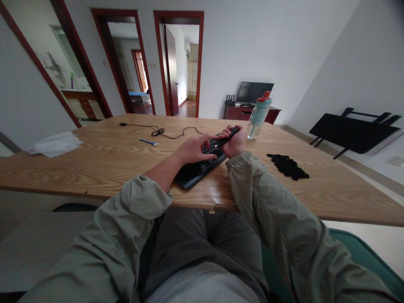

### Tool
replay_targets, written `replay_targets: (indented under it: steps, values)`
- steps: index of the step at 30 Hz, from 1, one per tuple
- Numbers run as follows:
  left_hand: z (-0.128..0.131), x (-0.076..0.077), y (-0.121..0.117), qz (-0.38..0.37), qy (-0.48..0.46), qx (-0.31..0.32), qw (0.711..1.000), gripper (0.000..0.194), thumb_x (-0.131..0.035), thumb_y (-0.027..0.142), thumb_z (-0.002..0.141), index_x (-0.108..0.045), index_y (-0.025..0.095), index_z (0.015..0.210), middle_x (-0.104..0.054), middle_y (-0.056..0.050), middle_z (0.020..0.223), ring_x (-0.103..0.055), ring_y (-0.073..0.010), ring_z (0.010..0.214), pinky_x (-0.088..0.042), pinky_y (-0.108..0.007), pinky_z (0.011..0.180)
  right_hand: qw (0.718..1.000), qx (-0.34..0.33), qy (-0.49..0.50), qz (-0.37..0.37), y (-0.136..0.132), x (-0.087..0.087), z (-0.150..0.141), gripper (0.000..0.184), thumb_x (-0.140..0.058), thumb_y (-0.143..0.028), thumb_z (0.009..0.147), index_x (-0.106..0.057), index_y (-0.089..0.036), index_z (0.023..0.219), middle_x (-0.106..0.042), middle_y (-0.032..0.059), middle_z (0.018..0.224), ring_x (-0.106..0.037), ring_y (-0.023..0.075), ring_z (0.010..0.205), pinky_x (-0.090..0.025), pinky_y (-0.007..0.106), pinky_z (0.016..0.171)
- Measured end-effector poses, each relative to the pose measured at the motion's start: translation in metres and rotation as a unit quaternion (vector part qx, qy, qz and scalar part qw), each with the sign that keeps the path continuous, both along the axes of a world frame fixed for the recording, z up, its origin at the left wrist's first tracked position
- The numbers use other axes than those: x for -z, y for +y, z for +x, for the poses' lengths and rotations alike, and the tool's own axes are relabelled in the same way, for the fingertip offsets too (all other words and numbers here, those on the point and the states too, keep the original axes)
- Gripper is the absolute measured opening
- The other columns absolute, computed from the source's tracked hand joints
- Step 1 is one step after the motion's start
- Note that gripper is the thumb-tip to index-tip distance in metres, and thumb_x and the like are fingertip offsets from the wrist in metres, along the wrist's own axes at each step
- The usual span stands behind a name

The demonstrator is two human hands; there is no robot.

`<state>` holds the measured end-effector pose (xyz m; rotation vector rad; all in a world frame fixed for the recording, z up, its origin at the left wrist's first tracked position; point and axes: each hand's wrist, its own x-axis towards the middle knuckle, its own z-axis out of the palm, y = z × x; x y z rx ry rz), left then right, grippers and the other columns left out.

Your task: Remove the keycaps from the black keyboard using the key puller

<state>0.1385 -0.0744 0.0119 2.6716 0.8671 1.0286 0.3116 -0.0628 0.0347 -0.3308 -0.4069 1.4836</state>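
Observation:
A black keyboard (197, 171) lies slantwise on the wooden table, close to its front edge. Over its keys rests my left hand (196, 149), thumb and forefinger spread apart, fingertips reaching toward the other hand. At the keyboard's far right end, my right hand (236, 144) is closed around a slim, black, bar-shaped object (232, 132), tilted up to the right. Its exact kind does not show. A small bright spot sits near its lower end. To the right lies a flat patch of loose black keycaps (288, 166).
A bottle with a red lid (259, 115) stands behind my right hand. A small blue-handled brush (148, 142) and a coiled black USB cable (158, 131) lie behind the keyboard, to the left. White tissue (58, 144) lies at the table's (104, 168) left end.

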Motion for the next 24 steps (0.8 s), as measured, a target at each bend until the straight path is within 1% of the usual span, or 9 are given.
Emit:
replay_targets:
  steps: [4, 7, 10, 12, 15, 18, 20, 21, 24]
  values:
    - [0.001, 0.001, 0.004, 0.081, 0.014, -0.047, 0.996, 0.044, -0.071, 0.028, 0.081, -0.063, 0.021, 0.124, -0.067, -0.001, 0.093, -0.062, -0.0136, 0.076, -0.047, -0.026, 0.072, 1.000, 0.010, -0.002, -0.019, -0.001, 0.002, -0.007, 0.017, -0.036, -0.026, 0.089, -0.038, -0.023, 0.072, -0.035, -0.0073, 0.049, -0.038, 0.0083, 0.040, -0.041, 0.019, 0.040]
    - [0.001, 0.001, 0.004, 0.132, 0.022, -0.048, 0.990, 0.039, -0.067, 0.021, 0.083, -0.066, 0.023, 0.122, -0.069, -0.003, 0.098, -0.064, -0.0147, 0.084, -0.049, -0.026, 0.078, 1.000, -0.008, -0.003, -0.012, -0.003, 0.002, -0.009, 0.017, -0.036, -0.024, 0.089, -0.037, -0.022, 0.072, -0.029, -0.0088, 0.049, -0.030, 0.0069, 0.037, -0.034, 0.017, 0.036]
    - [0.002, 0.003, 0.005, 0.175, 0.039, -0.032, 0.983, 0.040, -0.064, 0.022, 0.086, -0.065, 0.025, 0.125, -0.069, -0.004, 0.105, -0.065, -0.0162, 0.093, -0.049, -0.027, 0.083, 1.000, -0.020, 0.003, -0.013, -0.004, 0.002, -0.008, 0.018, -0.036, -0.021, 0.089, -0.035, -0.022, 0.072, -0.024, -0.0102, 0.049, -0.023, 0.0052, 0.036, -0.026, 0.014, 0.034]
    - [0.002, 0.005, 0.006, 0.193, 0.048, -0.030, 0.980, 0.038, -0.062, 0.025, 0.088, -0.065, 0.027, 0.126, -0.069, -0.005, 0.107, -0.065, -0.0174, 0.097, -0.050, -0.028, 0.084, 1.000, -0.022, 0.001, -0.013, -0.003, 0.002, -0.007, 0.018, -0.036, -0.020, 0.090, -0.035, -0.022, 0.072, -0.025, -0.0104, 0.049, -0.023, 0.0050, 0.036, -0.025, 0.014, 0.035]
    - [0.004, 0.005, 0.003, 0.198, 0.066, -0.024, 0.978, 0.034, -0.059, 0.029, 0.090, -0.068, 0.027, 0.123, -0.069, -0.006, 0.107, -0.065, -0.0184, 0.098, -0.049, -0.030, 0.085, 0.999, -0.021, -0.027, -0.019, 0.000, 0.004, -0.007, 0.018, -0.036, -0.018, 0.088, -0.036, -0.022, 0.071, -0.028, -0.0094, 0.048, -0.028, 0.0060, 0.038, -0.031, 0.015, 0.038]
    - [0.007, 0.003, -0.005, 0.188, 0.058, -0.005, 0.980, 0.031, -0.058, 0.030, 0.091, -0.069, 0.027, 0.120, -0.068, -0.008, 0.111, -0.063, -0.0197, 0.103, -0.049, -0.032, 0.090, 0.993, -0.028, -0.108, -0.039, 0.004, 0.010, -0.010, 0.018, -0.038, -0.018, 0.085, -0.037, -0.022, 0.068, -0.036, -0.0066, 0.050, -0.037, 0.0076, 0.042, -0.039, 0.017, 0.043]
    - [0.008, 0.001, -0.011, 0.179, 0.020, -0.008, 0.984, 0.029, -0.058, 0.030, 0.090, -0.068, 0.026, 0.118, -0.066, -0.010, 0.114, -0.061, -0.0211, 0.108, -0.048, -0.034, 0.093, 0.975, -0.021, -0.219, -0.028, 0.008, 0.017, -0.013, 0.018, -0.040, -0.019, 0.084, -0.040, -0.022, 0.067, -0.043, -0.0045, 0.053, -0.043, 0.0093, 0.047, -0.042, 0.020, 0.046]
    - [0.008, 0.000, -0.012, 0.172, -0.006, -0.017, 0.985, 0.029, -0.058, 0.030, 0.090, -0.067, 0.024, 0.117, -0.065, -0.010, 0.114, -0.061, -0.0216, 0.108, -0.048, -0.035, 0.093, 0.957, -0.010, -0.290, -0.011, 0.010, 0.022, -0.014, 0.017, -0.042, -0.020, 0.084, -0.043, -0.022, 0.067, -0.046, -0.0035, 0.056, -0.046, 0.0103, 0.050, -0.043, 0.021, 0.048]
    - [0.002, -0.002, -0.006, 0.120, -0.099, -0.062, 0.986, 0.029, -0.053, 0.031, 0.092, -0.060, 0.020, 0.118, -0.065, -0.011, 0.112, -0.062, -0.0206, 0.103, -0.049, -0.034, 0.090, 0.881, 0.034, -0.470, 0.038, 0.016, 0.037, -0.011, 0.015, -0.049, -0.021, 0.081, -0.052, -0.021, 0.067, -0.053, -0.0016, 0.061, -0.050, 0.0140, 0.057, -0.044, 0.025, 0.050]
